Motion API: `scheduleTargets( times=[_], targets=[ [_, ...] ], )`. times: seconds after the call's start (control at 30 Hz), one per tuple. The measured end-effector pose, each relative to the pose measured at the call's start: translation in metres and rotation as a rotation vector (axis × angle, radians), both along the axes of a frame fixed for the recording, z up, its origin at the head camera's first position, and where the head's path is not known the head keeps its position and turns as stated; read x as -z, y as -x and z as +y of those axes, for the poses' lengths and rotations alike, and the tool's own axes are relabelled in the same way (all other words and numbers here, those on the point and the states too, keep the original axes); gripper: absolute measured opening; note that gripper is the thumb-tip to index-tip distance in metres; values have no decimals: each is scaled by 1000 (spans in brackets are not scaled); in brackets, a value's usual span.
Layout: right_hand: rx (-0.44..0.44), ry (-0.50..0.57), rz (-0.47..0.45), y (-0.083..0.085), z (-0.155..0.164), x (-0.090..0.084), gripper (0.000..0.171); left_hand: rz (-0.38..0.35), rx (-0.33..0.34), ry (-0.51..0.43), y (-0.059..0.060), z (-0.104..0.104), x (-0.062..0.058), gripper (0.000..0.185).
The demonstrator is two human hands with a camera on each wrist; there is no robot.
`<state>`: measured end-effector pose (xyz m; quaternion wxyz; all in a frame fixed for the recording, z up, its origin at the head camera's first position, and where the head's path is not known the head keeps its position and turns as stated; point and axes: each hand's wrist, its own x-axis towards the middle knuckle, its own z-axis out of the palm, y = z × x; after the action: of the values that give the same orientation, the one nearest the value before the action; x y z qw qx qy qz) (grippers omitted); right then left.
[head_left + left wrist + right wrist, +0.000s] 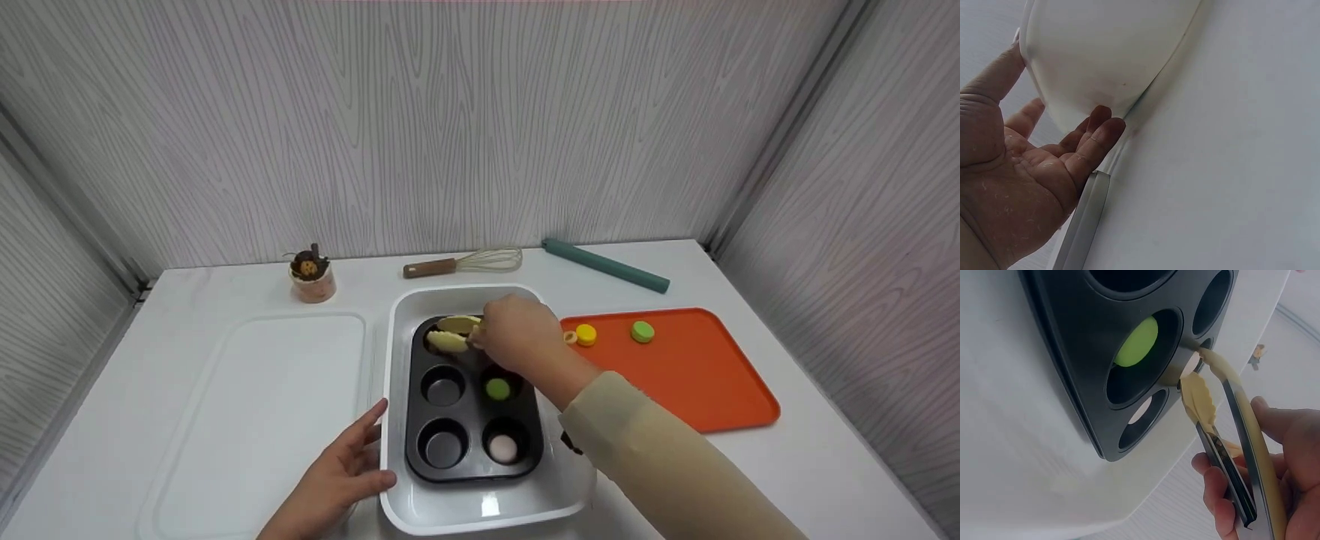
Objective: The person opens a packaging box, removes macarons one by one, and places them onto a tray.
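Over the far end of the muffin tin (471, 424), the right hand (517, 330) is clamped on a pair of tongs (1246, 419), whose yellow tips reach to the tin's far left cup. A pale piece (1190, 364) shows between the tips; I cannot tell whether it is pinched. Left of the tin, the left hand (341, 465), well apart from the right, touches the white tub (450, 510) around the tin with loosely spread fingers. On the tin's right side, a green cookie (498, 388) sits in the middle cup and a pink cookie (502, 449) in the near one. Right of the tin, an orange tray (690, 375) carries a yellow cookie (586, 334) and a second green cookie (643, 331). Beyond the tin, a whisk (454, 265) and a rolling pin (606, 265) lie on the desk (225, 292).
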<state>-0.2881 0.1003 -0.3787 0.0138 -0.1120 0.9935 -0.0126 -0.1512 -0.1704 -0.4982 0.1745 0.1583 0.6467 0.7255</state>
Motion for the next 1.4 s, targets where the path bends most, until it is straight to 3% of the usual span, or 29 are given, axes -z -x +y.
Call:
scheduleTargets(
  times=[0.27, 0.57, 0.9, 1.1, 1.4],
  targets=[
    [22, 71, -16, -4, 14, -12, 41, 7, -6, 15, -1, 0, -2, 95],
    [-2, 189, 39, -12, 47, -32, 39, 0, -37, 35, 0, 3, -4, 97],
    [141, 257, 15, -12, 109, -50, 36, 17, 6, -8, 0, -1, 1, 92],
    [158, 266, 45, -15, 152, -58, 36, 17, 9, -2, 0, -3, -1, 95],
    [216, 193, 56, -16, 218, -56, 50, 2, 22, -11, 1, -1, -1, 96]
  ],
)
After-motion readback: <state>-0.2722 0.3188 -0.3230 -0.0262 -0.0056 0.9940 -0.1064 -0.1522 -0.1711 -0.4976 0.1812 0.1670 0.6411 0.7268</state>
